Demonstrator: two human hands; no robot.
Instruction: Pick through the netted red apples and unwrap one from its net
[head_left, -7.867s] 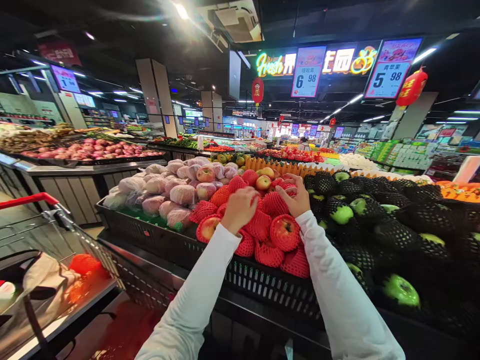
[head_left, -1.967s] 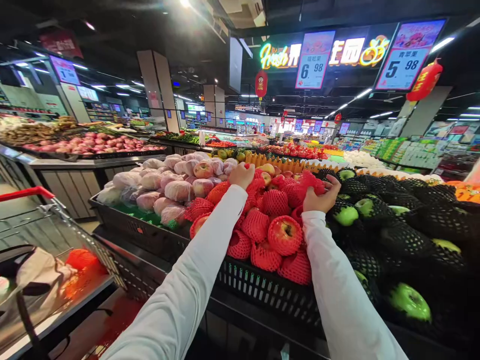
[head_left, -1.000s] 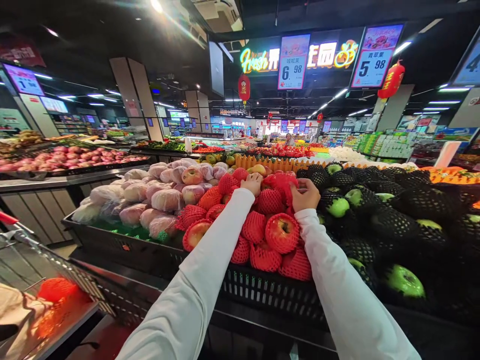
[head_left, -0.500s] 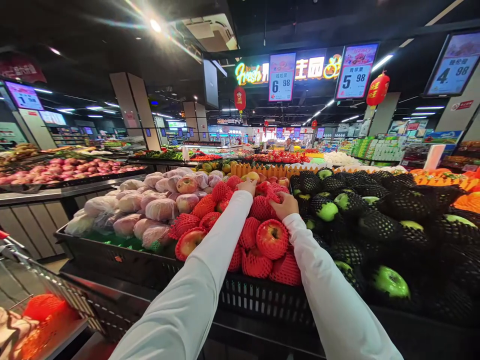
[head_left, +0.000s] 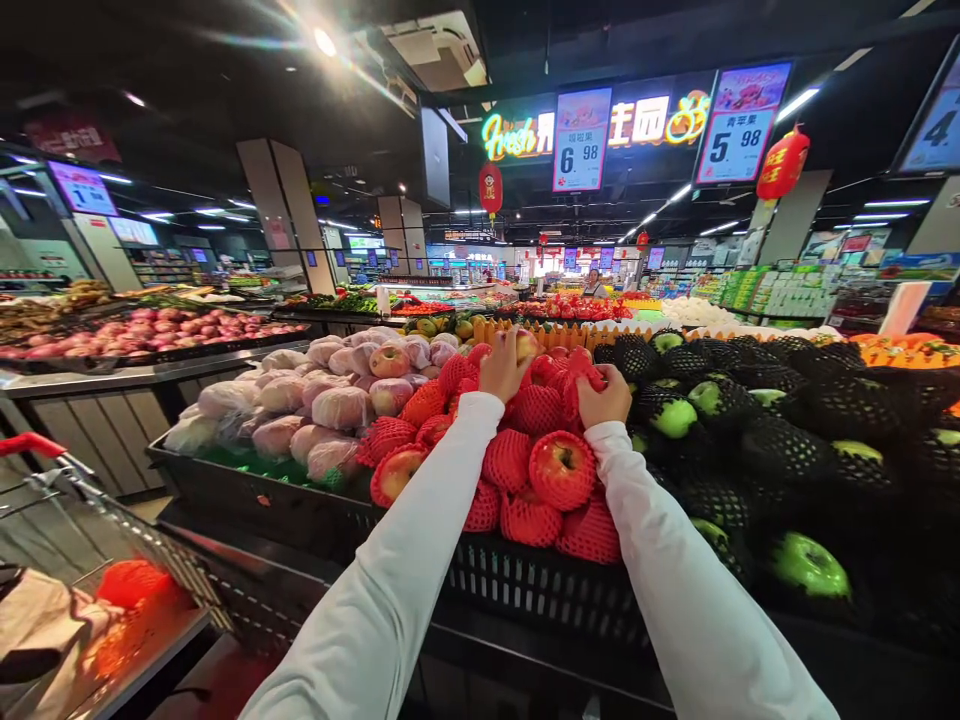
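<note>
My left hand (head_left: 502,370) is closed round a yellow-red apple (head_left: 528,346) at the back of the red-netted pile; this apple appears bare. My right hand (head_left: 606,398) pinches a crumpled red foam net (head_left: 576,382) just to the right; whether fruit is inside it cannot be made out. Below both hands lie several apples in red foam nets, the front one (head_left: 562,470) showing its stem end. They fill part of a black crate (head_left: 540,590). My fingertips are partly hidden behind the hands.
Pale fruit in clear wrap (head_left: 341,407) lies to the left, green apples in black nets (head_left: 675,418) to the right. A shopping cart (head_left: 97,480) with an orange-red net bag (head_left: 135,590) stands at lower left. Price screens (head_left: 582,140) hang above.
My left hand has lifted slightly, bringing the apple up with it. The red net in my right hand is raised a little. The view has shifted left, showing more of the cart.
</note>
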